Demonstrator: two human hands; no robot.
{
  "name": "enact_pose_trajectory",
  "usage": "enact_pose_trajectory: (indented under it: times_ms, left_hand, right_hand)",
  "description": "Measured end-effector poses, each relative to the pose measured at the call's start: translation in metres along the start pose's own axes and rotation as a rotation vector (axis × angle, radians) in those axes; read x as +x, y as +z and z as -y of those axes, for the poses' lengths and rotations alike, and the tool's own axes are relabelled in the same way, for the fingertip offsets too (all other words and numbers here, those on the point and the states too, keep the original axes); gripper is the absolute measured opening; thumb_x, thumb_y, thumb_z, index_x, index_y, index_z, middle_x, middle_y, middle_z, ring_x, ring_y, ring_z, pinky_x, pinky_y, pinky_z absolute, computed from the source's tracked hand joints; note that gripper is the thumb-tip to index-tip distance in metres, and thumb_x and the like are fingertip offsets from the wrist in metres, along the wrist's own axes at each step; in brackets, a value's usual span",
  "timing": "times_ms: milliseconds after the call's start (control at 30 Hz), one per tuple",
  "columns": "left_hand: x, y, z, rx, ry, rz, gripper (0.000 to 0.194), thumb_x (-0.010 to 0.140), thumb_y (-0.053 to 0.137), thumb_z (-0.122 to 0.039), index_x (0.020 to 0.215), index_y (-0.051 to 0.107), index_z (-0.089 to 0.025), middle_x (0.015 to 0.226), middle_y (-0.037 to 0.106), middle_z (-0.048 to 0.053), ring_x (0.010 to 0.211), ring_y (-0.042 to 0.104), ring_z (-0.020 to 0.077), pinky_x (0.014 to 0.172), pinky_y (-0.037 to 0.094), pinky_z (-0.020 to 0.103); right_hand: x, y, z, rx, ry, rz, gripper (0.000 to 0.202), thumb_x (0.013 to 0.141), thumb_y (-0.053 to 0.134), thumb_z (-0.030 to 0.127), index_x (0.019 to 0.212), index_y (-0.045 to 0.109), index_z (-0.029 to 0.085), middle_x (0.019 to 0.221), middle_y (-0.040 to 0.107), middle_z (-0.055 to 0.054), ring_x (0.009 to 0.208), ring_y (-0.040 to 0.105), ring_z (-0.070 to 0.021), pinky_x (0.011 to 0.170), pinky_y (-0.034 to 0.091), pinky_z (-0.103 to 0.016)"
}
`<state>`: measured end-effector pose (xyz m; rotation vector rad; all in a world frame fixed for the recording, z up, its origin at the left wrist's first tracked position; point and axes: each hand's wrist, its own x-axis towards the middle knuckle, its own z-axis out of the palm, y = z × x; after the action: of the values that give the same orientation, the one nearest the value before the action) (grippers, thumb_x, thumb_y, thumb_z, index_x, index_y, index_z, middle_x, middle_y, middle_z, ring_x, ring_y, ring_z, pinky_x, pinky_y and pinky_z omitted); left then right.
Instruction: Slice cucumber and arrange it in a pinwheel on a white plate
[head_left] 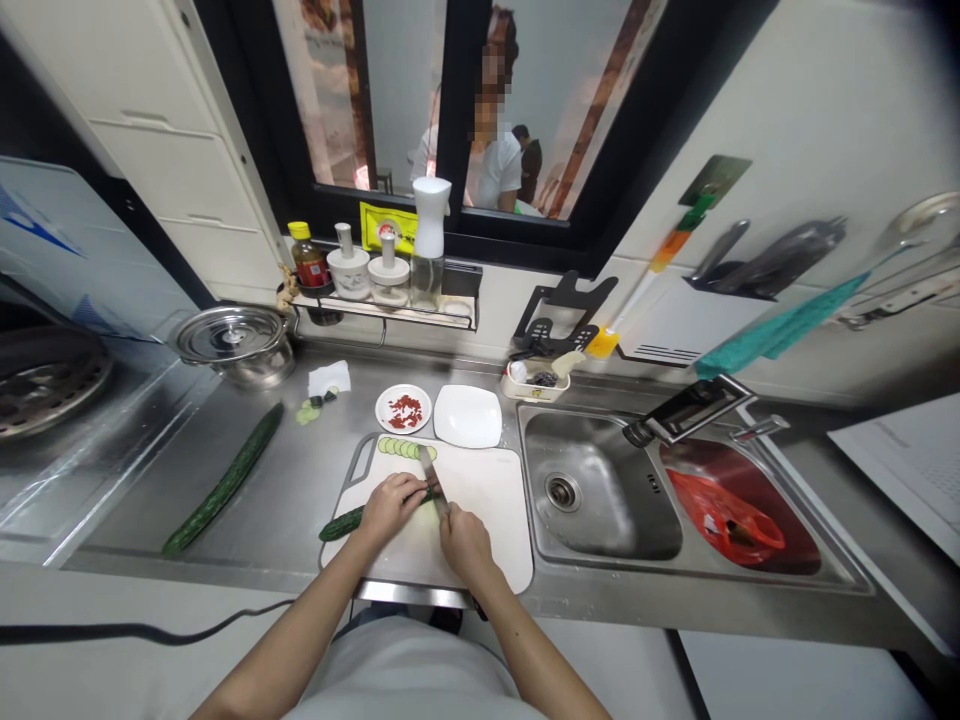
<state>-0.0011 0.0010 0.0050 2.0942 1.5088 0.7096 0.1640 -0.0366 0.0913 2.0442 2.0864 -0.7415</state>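
Observation:
On the white cutting board (487,520) lies a dark green cucumber (343,524), partly hidden under my left hand (391,503). My left fingers are curled over it, close to the cut end. My right hand (466,545) is closed round the handle of a kitchen knife (433,477), whose blade points away from me beside the cucumber's cut end. Thin pale cucumber slices (399,448) overlap in a row at the board's far edge. Behind the board stand a small plate with chopped red pieces (405,409) and a white square plate (468,415).
Another whole cucumber (225,480) lies on the steel counter at left, near a lidded pot (234,340) and a white paper (328,378). At right is a double sink (600,550) with a red bag (724,520). A seasoning shelf (390,305) hangs behind; people show in the window.

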Motion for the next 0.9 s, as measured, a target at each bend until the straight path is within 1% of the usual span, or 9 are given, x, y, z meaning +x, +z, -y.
enact_pose_trajectory:
  times_ms: [167,267,400,633,900]
  left_hand:
    - [-0.001,0.005,0.005,-0.002,0.079,-0.059,0.024,0.092,0.050,-0.035,0.100,0.071,-0.025,0.096,0.068,0.004,0.091,0.059,0.0175,0.082,0.047,0.030]
    - [-0.001,0.007,0.008,0.001,0.099,-0.075,0.024,0.092,0.050,-0.035,0.099,0.070,-0.025,0.095,0.068,0.003,0.090,0.059,0.0174,0.080,0.047,0.030]
    - [-0.001,0.009,0.009,0.002,0.101,-0.090,0.022,0.091,0.051,-0.034,0.098,0.070,-0.026,0.094,0.068,0.003,0.089,0.059,0.0173,0.080,0.047,0.030]
    - [0.000,0.009,0.009,-0.007,0.093,-0.077,0.020,0.091,0.052,-0.033,0.096,0.070,-0.025,0.094,0.068,0.003,0.089,0.059,0.0175,0.080,0.046,0.030]
    - [0.003,0.006,0.009,-0.040,0.070,-0.054,0.018,0.089,0.054,-0.031,0.095,0.070,-0.025,0.093,0.069,0.003,0.089,0.060,0.0180,0.081,0.047,0.031]
  right_hand:
    - [-0.002,-0.003,0.001,-0.008,-0.006,0.039,0.033,0.094,0.032,0.017,0.112,0.059,0.011,0.097,0.070,-0.015,0.095,0.065,-0.0224,0.075,0.043,-0.028]
    - [-0.007,-0.006,0.000,-0.013,0.005,0.062,0.033,0.093,0.033,0.015,0.111,0.060,0.010,0.098,0.069,-0.016,0.096,0.065,-0.0232,0.076,0.044,-0.028]
    - [-0.019,-0.010,-0.005,-0.027,0.001,0.097,0.033,0.092,0.035,0.013,0.111,0.061,0.009,0.100,0.069,-0.018,0.099,0.064,-0.0245,0.078,0.044,-0.029]
    - [-0.040,-0.013,-0.017,-0.029,0.015,0.171,0.032,0.091,0.037,0.014,0.113,0.060,0.009,0.100,0.069,-0.017,0.099,0.064,-0.0253,0.076,0.044,-0.029]
    - [-0.036,-0.014,-0.014,-0.017,0.019,0.171,0.033,0.090,0.037,0.012,0.113,0.060,0.009,0.102,0.068,-0.018,0.101,0.063,-0.0255,0.078,0.044,-0.030]
